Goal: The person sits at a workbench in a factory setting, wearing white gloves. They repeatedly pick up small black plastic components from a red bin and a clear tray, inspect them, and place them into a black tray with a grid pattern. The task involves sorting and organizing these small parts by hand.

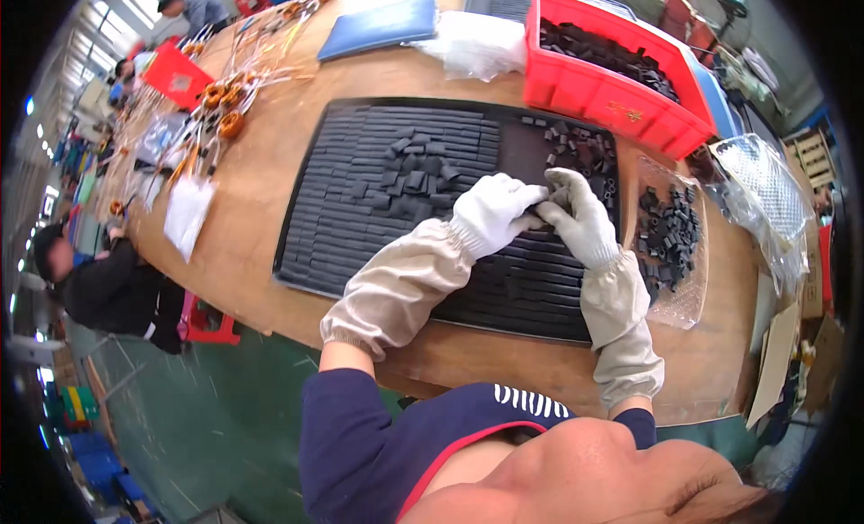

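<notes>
Over the right part of a wide black tray (297,227), my two white-gloved hands meet. My left hand (497,213) has its fingers pinched together at the meeting point. Facing it, my right hand (580,220) is curled closed, its fingertips greyish. Something small and dark seems to sit between the fingertips, largely hidden. Rows of narrow black pieces (337,164) fill much of the tray. A loose heap of short black pieces (416,168) lies on those rows, left of my hands. More small black pieces (576,146) are scattered in the tray's far right corner.
Right of the tray, a clear plastic tray (688,303) holds black pieces. A red bin (621,110) of black pieces stands behind. A blue folder (382,27), plastic bags (477,42) and orange coils (231,123) lie farther off. A person in black (117,285) sits at the left.
</notes>
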`<state>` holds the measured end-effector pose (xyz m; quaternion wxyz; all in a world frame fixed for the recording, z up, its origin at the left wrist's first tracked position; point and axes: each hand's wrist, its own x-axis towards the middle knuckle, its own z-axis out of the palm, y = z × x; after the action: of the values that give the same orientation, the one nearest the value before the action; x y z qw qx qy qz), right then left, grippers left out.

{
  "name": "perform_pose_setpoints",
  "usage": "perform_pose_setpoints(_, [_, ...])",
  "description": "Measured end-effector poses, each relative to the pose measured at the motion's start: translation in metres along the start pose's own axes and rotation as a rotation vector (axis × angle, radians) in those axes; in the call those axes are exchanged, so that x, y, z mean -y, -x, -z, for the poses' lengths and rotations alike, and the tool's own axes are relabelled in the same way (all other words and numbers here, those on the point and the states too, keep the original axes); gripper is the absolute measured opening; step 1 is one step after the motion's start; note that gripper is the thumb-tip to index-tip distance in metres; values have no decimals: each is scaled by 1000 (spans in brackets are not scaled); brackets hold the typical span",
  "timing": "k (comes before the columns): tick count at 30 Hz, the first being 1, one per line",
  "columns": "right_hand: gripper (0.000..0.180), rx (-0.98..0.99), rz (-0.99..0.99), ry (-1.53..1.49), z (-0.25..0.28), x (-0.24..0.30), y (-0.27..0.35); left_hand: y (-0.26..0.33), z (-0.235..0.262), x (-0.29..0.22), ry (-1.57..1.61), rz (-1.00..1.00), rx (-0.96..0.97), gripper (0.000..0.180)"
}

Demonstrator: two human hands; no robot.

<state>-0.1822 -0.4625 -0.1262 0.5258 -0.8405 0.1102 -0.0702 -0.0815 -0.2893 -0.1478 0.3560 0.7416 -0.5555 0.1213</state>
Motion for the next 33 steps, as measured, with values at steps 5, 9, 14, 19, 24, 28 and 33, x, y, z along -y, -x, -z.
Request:
perform_pose_setpoints(5, [41,56,127,-80,-17,-9,-11,13,7,14,-45,16,-6,41])
perform_pose_setpoints(9, [18,-161,323,419,7,-12,-19,2,4,12,-43,39,-55,28])
perform_pose_setpoints(14, [15,-98,590,955,-2,-19,-31,9,7,24,29,107,-35,26])
perform_pose_setpoints(19, [16,-132,574,985,-8,-33,-36,10,6,21,47,91,-45,34])
perform_pose_setpoints(24, [18,-269,590,836,-4,-31,-34,7,7,14,11,186,-1,29])
perform_pose_setpoints(28, [17,-285,281,147,-7,-21,-9,7,2,18,151,192,-38,22])
perform_pose_setpoints(33, [20,-231,480,131,-21,-10,0,12,2,17,185,256,13,26])
